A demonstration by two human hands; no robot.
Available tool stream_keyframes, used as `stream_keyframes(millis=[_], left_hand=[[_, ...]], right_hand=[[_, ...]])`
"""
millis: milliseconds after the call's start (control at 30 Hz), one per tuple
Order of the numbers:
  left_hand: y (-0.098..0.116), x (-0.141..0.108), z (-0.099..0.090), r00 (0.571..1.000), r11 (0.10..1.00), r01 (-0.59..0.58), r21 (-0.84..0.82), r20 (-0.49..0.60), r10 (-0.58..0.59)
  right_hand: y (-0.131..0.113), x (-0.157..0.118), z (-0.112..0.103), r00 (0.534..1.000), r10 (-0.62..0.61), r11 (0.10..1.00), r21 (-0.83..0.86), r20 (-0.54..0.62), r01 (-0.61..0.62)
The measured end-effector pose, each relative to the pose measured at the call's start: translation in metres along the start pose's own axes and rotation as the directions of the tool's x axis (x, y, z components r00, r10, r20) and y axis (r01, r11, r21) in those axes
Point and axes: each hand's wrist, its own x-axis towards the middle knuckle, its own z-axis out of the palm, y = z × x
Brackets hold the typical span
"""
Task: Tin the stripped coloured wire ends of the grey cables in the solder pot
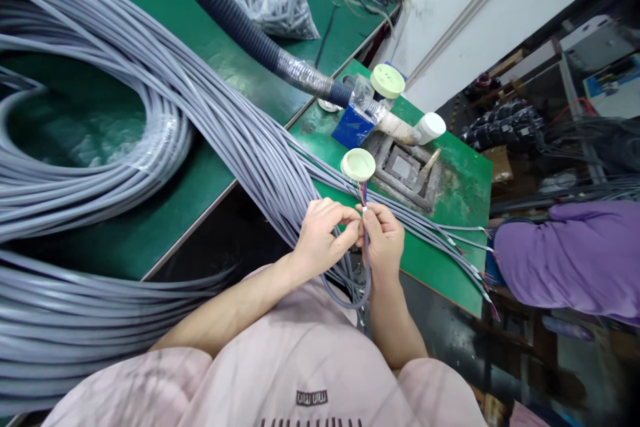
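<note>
My right hand [385,240] is closed around the end of a grey cable [368,273], just below a white band. Thin coloured wires [363,192] fan out of that end, pointing away from me beside a pale green round lid [358,164]. My left hand [325,233] is closed, thumb and forefinger pinched together next to the cable end; what lies between those fingertips is too small to make out. Below my hands the held cable bends in a loop. A thick bundle of grey cables [240,140] runs under and beside my hands.
Large cable coils [165,147] lie on the green table [220,193] at left. A ribbed hose [225,20] reaches a blue box [353,125] beside a square metal pot [405,170], a white jar [431,127] and another pale lid [387,80]. A person in a purple sleeve [565,267] is at right.
</note>
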Motion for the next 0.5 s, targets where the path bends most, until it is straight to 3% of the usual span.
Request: stream_keyframes(millis=[333,500], left_hand=[[0.0021,0.0016,-0.0014,0.998,0.999,0.045,0.014,0.033,-0.045],[0.0029,0.0045,0.0011,1.000,0.996,0.003,0.093,-0.013,-0.002]], right_hand=[[-0.0008,-0.0006,0.0003,0.996,-0.063,0.988,-0.143,-0.059,0.054],[-0.0043,-0.0017,0.0024,0.986,-0.147,0.963,-0.241,-0.082,0.123]])
